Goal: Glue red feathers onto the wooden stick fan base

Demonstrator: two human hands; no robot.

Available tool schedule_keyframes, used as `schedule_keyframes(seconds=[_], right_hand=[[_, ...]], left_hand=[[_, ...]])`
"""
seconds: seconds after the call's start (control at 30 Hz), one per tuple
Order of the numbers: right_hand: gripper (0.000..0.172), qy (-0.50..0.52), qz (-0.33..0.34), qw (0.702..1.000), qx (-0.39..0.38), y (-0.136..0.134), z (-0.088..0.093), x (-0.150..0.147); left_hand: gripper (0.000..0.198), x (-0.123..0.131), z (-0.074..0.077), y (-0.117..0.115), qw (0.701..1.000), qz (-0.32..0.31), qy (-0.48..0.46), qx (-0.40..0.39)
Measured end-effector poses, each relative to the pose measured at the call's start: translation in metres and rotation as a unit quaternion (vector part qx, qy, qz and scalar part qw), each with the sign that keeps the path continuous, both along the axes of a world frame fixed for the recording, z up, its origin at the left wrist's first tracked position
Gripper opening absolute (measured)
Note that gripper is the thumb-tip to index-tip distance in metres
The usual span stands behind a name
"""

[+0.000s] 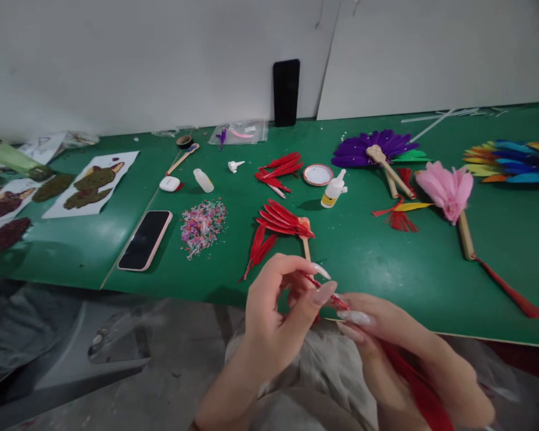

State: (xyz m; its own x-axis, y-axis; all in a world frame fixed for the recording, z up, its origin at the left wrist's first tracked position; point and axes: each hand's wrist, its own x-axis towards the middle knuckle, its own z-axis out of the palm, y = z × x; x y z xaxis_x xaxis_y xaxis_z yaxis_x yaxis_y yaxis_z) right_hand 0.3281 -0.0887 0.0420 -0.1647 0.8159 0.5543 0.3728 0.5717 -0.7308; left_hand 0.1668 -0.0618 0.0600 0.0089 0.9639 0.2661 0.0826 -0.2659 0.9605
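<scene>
Between both hands, near the table's front edge, is a red feather (415, 383). Its thin red stem is pinched by the thumb and fingers of my left hand (273, 317). My right hand (395, 338) grips the same stem further along, and the broad red part hangs below that hand. Just beyond my left hand lies a wooden stick (306, 246) with a fan of red feathers (279, 216) at its round end. Loose red feathers (259, 251) lie beside it, and another small pile of red feathers (282, 170) is further back.
A glue bottle (332, 190) stands near a round lid (318, 175). To the left are chips of coloured flakes (203, 226), a phone (145, 240) and a small white bottle (203, 180). A purple feather fan (353, 149) and pink feather fan (447, 188) lie right. Another phone (286, 93) leans on the wall.
</scene>
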Motion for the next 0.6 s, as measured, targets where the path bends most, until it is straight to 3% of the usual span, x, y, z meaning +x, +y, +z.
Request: schedule_keyframes(seconds=[0.17, 0.3, 0.4, 0.5, 0.6], right_hand=[[0.037, 0.045, -0.044, 0.997, 0.055, -0.002, 0.003, -0.012], [0.025, 0.063, -0.016, 0.995, 0.076, 0.001, 0.012, -0.018], [0.033, 0.145, 0.005, 0.989, 0.005, 0.001, 0.009, -0.023], [0.043, 0.277, 0.029, 0.953, -0.118, 0.003, 0.0, -0.027], [0.018, 0.344, 0.086, 0.907, -0.228, 0.009, -0.005, -0.025]], left_hand=[[0.026, -0.003, 0.0, 0.001, 0.999, -0.029, 0.019, 0.017], [0.012, -0.009, 0.002, 0.005, 0.996, -0.077, 0.03, 0.033], [0.006, -0.012, 0.003, 0.006, 0.997, -0.082, 0.011, 0.002], [0.006, -0.013, 0.001, 0.005, 0.998, -0.064, 0.006, -0.004], [0.007, -0.013, -0.003, 0.003, 0.998, -0.056, 0.011, 0.001]])
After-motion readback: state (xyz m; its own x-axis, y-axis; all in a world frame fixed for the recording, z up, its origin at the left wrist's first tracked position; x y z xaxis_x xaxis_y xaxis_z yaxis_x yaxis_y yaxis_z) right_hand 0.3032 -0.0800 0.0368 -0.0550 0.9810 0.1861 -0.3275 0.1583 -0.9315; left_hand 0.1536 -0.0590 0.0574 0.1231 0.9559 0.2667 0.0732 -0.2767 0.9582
